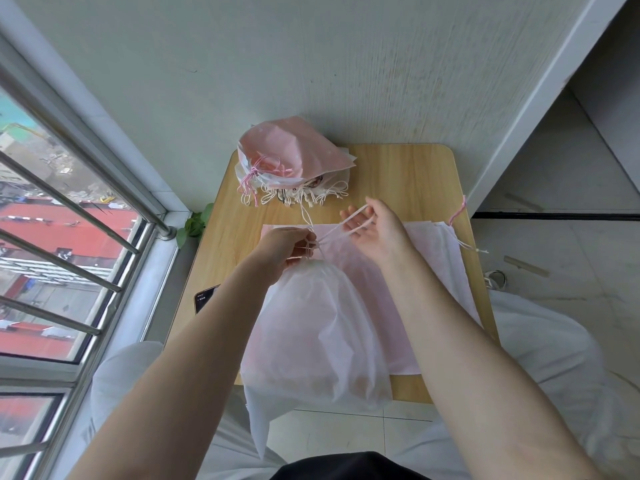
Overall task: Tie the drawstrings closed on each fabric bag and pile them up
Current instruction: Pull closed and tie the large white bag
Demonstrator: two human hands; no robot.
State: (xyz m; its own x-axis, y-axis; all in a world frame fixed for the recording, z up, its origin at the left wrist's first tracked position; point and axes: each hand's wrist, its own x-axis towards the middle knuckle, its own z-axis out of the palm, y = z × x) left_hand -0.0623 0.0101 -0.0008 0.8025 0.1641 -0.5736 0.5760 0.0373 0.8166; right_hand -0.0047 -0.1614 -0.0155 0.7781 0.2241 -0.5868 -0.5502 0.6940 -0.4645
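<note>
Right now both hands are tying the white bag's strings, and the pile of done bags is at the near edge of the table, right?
Not quite. The head view shows the pile at the far edge of the table, by the wall. Both the left hand and right hand are tying the white bag's strings.

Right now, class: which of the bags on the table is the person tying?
The white bag nearest the person: both hands hold its drawstrings. The flat bags lie beneath it; the tied pile sits by the wall.
</note>
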